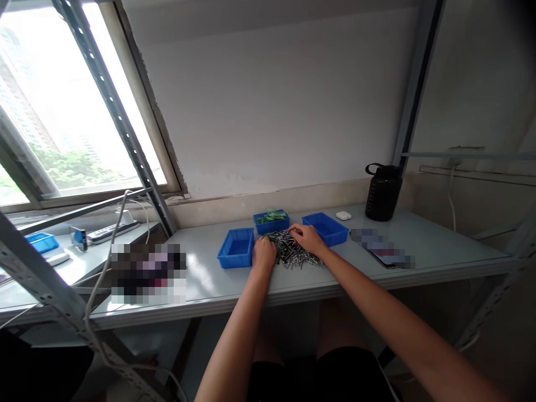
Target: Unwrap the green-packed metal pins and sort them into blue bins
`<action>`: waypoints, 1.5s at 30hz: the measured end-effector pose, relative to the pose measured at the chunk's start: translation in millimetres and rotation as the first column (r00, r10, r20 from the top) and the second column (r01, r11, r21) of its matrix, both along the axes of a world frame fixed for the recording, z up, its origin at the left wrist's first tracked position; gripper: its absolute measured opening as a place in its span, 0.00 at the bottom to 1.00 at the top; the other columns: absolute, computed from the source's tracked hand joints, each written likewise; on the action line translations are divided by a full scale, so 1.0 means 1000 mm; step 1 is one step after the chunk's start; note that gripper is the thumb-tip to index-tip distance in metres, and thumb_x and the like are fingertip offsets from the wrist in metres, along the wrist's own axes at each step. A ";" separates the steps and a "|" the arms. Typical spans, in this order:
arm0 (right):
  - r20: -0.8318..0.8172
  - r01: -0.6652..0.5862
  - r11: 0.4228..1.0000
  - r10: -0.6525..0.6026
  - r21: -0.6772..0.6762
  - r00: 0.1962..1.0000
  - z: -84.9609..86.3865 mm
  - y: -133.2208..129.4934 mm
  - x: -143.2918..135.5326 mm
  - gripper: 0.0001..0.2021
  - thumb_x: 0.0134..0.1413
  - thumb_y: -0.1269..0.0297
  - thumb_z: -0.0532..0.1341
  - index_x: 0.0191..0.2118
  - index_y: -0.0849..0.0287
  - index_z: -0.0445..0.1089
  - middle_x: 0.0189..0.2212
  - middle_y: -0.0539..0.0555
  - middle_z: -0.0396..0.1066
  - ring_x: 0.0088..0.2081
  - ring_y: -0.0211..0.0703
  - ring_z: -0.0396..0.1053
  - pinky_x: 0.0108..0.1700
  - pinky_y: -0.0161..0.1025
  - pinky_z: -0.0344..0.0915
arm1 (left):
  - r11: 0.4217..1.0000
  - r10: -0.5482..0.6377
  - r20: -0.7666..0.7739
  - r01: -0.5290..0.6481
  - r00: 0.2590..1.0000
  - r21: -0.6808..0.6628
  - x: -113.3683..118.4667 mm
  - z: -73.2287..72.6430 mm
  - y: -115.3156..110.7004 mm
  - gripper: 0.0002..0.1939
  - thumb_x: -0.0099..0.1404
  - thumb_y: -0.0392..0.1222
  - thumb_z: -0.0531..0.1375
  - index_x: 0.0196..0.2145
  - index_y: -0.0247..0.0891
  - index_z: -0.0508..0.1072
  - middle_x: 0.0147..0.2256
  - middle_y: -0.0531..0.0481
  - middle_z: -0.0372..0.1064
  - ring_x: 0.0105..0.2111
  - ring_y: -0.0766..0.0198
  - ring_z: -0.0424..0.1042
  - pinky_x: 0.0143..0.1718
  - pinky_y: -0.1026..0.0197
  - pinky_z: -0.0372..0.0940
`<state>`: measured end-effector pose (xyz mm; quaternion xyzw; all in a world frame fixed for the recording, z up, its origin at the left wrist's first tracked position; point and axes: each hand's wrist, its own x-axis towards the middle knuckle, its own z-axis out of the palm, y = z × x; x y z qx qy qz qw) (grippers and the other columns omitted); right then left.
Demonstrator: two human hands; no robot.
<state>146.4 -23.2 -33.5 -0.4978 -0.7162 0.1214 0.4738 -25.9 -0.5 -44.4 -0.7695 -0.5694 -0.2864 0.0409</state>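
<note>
And here metal fasteners [298, 257] are heaped on the table [205, 287], met by a curled left hand [264, 252] and a bent-fingered right hand [309, 238]; any pinch can't be made out. Left bin [234, 261], right bin [335, 237] and rear bin [272, 227] are set close, presumably for short reaches.

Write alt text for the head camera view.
Two bare hands, left and right, work at a pile of thin metal pieces on a grey table. Around it sit two empty blue bins and a third holding green pieces; a black bottle stands right.
</note>
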 end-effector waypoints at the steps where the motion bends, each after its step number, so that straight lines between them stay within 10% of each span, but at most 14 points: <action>1: 0.002 0.001 1.000 -0.001 -0.001 1.000 0.000 0.000 0.000 0.12 0.52 0.65 0.52 0.36 0.57 0.71 0.18 0.49 0.70 0.23 0.40 0.68 0.28 0.34 0.60 | 1.000 0.000 0.007 0.000 1.000 0.008 0.000 0.000 0.000 0.13 0.60 0.32 0.50 0.37 0.29 0.72 0.40 0.37 0.70 0.44 0.54 0.68 0.45 0.59 0.61; 18: -0.001 -0.107 0.994 0.107 -0.005 0.994 -0.003 0.004 -0.002 0.24 0.49 0.56 0.59 0.52 0.56 0.61 0.27 0.49 0.69 0.27 0.40 0.66 0.30 0.34 0.60 | 0.884 -0.351 0.047 0.315 0.935 0.345 0.001 0.011 -0.009 0.13 0.64 0.29 0.47 0.43 0.37 0.67 0.39 0.45 0.68 0.42 0.59 0.67 0.41 0.59 0.64; 23: 0.055 -0.097 0.995 0.096 0.026 0.994 -0.001 0.001 -0.003 0.14 0.55 0.54 0.54 0.39 0.57 0.69 0.24 0.50 0.69 0.27 0.40 0.65 0.31 0.34 0.58 | 0.846 -0.438 0.052 0.392 0.897 0.361 0.003 0.010 -0.010 0.14 0.66 0.32 0.46 0.47 0.36 0.63 0.41 0.44 0.67 0.44 0.59 0.66 0.45 0.58 0.62; 31: 0.048 -0.028 0.996 0.024 0.082 0.999 0.002 0.001 -0.002 0.14 0.58 0.56 0.49 0.31 0.56 0.68 0.21 0.49 0.67 0.26 0.39 0.65 0.30 0.34 0.56 | 0.970 -0.184 0.084 0.167 0.979 0.178 0.003 0.009 -0.010 0.11 0.67 0.42 0.48 0.43 0.36 0.65 0.39 0.45 0.68 0.39 0.58 0.69 0.36 0.61 0.63; 45: -0.013 -0.046 0.997 0.047 0.069 0.999 -0.002 0.003 -0.003 0.14 0.53 0.58 0.56 0.43 0.57 0.71 0.29 0.52 0.75 0.32 0.43 0.71 0.36 0.37 0.64 | 0.963 -0.113 0.058 0.095 0.992 0.251 0.001 0.012 -0.013 0.12 0.68 0.40 0.48 0.44 0.40 0.68 0.37 0.47 0.68 0.37 0.61 0.69 0.33 0.64 0.61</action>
